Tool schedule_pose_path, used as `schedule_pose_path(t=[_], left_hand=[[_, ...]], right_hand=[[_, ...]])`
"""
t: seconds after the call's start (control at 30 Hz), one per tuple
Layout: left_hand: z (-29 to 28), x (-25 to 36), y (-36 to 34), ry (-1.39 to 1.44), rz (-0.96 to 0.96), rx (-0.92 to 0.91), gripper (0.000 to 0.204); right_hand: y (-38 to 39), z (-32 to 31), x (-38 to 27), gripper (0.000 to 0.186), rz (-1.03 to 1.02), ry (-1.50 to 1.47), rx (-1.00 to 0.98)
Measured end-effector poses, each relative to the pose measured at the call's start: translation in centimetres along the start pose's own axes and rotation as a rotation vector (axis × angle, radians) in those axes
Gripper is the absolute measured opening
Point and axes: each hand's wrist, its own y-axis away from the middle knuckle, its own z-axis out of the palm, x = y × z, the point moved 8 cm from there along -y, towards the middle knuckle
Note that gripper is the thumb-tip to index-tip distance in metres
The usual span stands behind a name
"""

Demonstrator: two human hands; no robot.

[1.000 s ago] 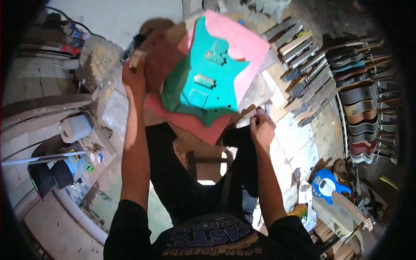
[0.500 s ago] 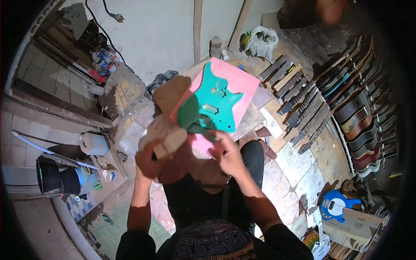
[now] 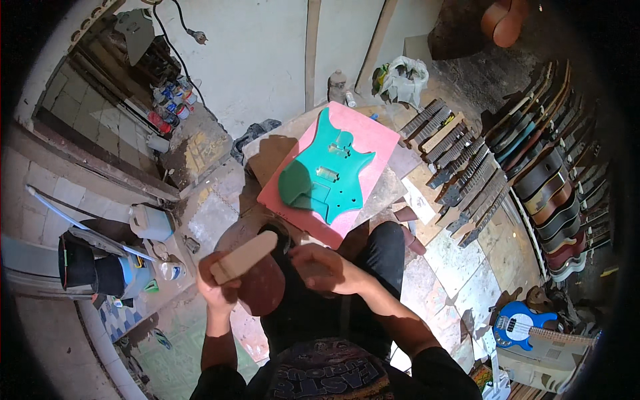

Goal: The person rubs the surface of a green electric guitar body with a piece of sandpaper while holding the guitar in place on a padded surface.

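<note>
In my left hand (image 3: 217,283) is a pale wooden block (image 3: 245,257), gripped at its near end, beside a reddish-brown sheet (image 3: 260,297) that looks like sandpaper. Whether that sheet is held cannot be told. My right hand (image 3: 327,270) is just right of the block, over my dark trousers, fingers curled; what they hold, if anything, is hidden. Ahead of both hands, a turquoise guitar body (image 3: 343,189) with cut-out cavities lies flat on a pink board (image 3: 377,130) on a low stand.
Guitar necks (image 3: 460,160) lie in rows at the right, beside racked guitars (image 3: 547,183). A blue bass guitar (image 3: 517,325) rests lower right. A jerrycan (image 3: 150,220) and buckets (image 3: 90,267) stand at the left, cans (image 3: 170,100) behind.
My hands have left the board's sides and drawn back toward my lap. The wooden block came up in my left hand. The view has shifted, showing more wall.
</note>
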Motion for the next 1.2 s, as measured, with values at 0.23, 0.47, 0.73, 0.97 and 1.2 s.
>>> schedule_pose_path(t=[0.23,0.47,0.73,0.97,1.2], left_hand=[[2.2,2.6,-0.1,0.057,0.015,-0.085,0.084],[-0.9,2.0,-1.7,-0.224,0.087,-0.102,0.081],[-4.1,-0.9,-3.2,-0.245,0.090,-0.089,0.042],[-3.7,-5.6,-2.9,-0.334,-0.166,-0.105,0.033],[0.8,-11.7,-3.3,-0.078,-0.424,-0.180,0.023]], right_hand=[[-0.6,3.3,0.9,0.066,0.003,-0.038,-0.054],[1.3,1.7,0.5,0.042,0.233,0.085,-0.236],[4.0,-1.6,-0.1,0.023,0.254,0.054,-0.115],[4.9,-2.4,2.7,0.021,0.277,-0.018,0.027],[7.7,-2.7,6.2,0.024,0.460,0.257,-0.017]])
